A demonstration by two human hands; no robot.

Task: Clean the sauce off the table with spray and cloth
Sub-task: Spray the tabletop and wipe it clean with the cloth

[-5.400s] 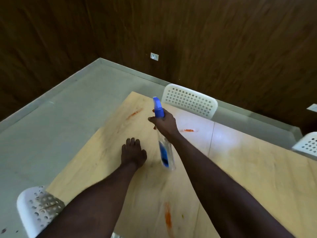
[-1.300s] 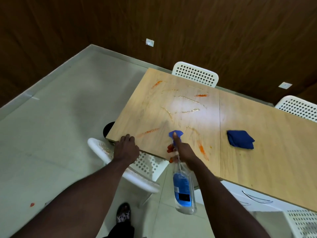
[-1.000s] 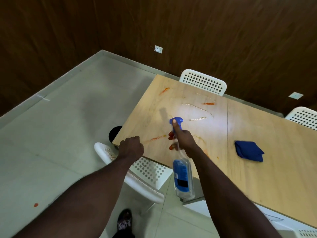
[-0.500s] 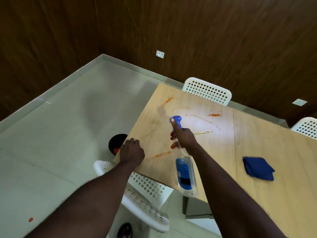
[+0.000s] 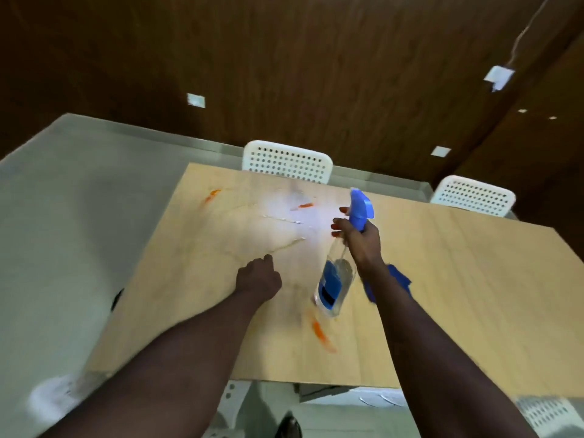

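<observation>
Right hand (image 5: pixel 360 238) has its fingers wrapped tight around the neck of a clear plastic spray bottle with a blue trigger head and blue label (image 5: pixel 335 281). It's held up off the light wooden table (image 5: pixel 474 295), tilted so the nozzle aims toward the far side and the base hangs back toward the near edge. Left hand (image 5: pixel 257 278) is balled into a fist with nothing in it, down around the middle of the tabletop, can't really tell if the knuckles touch the wood. The crumpled dark blue cloth (image 5: pixel 401 279) lies on the table just right of the bottle, half hidden behind the right forearm. Orange sauce: one long sauce streak (image 5: pixel 320 336) near the front edge by the bottle's base, a small smear (image 5: pixel 306 205) left of the trigger, and another smudge (image 5: pixel 212 194) by the far left corner. Two white perforated plastic chairs sit at the far edge, one (image 5: pixel 286 161) in the middle and one (image 5: pixel 472 196) to the right, in front of a dark wood-panelled wall (image 5: pixel 284 58). Whole shot is a bit motion blurred
</observation>
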